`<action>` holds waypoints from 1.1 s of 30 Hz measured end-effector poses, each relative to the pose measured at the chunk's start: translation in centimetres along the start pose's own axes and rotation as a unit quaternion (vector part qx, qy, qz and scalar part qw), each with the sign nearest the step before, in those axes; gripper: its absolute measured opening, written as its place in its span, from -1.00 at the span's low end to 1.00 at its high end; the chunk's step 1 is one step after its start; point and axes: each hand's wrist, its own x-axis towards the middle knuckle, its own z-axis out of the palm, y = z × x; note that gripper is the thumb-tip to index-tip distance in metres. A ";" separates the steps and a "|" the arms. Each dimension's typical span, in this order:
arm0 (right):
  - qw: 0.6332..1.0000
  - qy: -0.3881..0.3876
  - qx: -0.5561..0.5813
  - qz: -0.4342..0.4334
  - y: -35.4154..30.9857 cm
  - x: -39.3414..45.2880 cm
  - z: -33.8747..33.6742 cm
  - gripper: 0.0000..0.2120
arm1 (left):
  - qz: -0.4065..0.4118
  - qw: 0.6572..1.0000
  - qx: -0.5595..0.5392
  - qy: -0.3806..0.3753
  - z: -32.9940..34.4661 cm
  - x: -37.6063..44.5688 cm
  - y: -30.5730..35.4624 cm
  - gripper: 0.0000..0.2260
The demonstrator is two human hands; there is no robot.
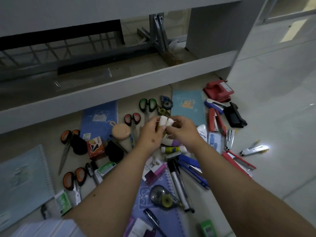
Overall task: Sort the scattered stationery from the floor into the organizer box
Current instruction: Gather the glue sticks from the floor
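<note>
**Two white-capped sticks held over the floor pile**

The left hand (150, 132) pinches a white-capped stick (162, 123) between thumb and fingertips; the right hand (183, 130) pinches a second white-capped stick (169, 122) just beside it, caps touching. Both are lifted above the scattered stationery. Below the hands lies a yellow-labelled glue stick (173, 149). To the right, a white correction tape (202, 132) reads "Marine". To the left, an orange clip box (95, 147) bears a partly legible word, perhaps "EAGLE". Far right sits a red hole punch (218, 90).
</note>
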 end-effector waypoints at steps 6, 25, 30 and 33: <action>0.995 -0.002 0.090 0.043 -0.4 -2.4 -2.1 -0.90 | -0.031 0.998 -0.033 -0.035 1.4 -1.8 1.3 -0.72; 0.815 -0.111 -0.569 0.005 4.5 -1.3 -2.0 -0.60 | -0.131 0.979 -0.154 0.022 0.7 -2.5 -1.0 -0.67; 0.818 -0.085 -0.570 -0.005 4.6 -1.8 -2.4 -0.70 | -0.122 0.981 -0.149 0.013 0.2 -2.8 -0.7 -0.68; 0.872 -0.044 -0.487 -0.010 4.2 -2.2 -2.5 -0.72 | -0.118 0.980 -0.158 0.023 -0.3 -2.9 -0.6 -0.67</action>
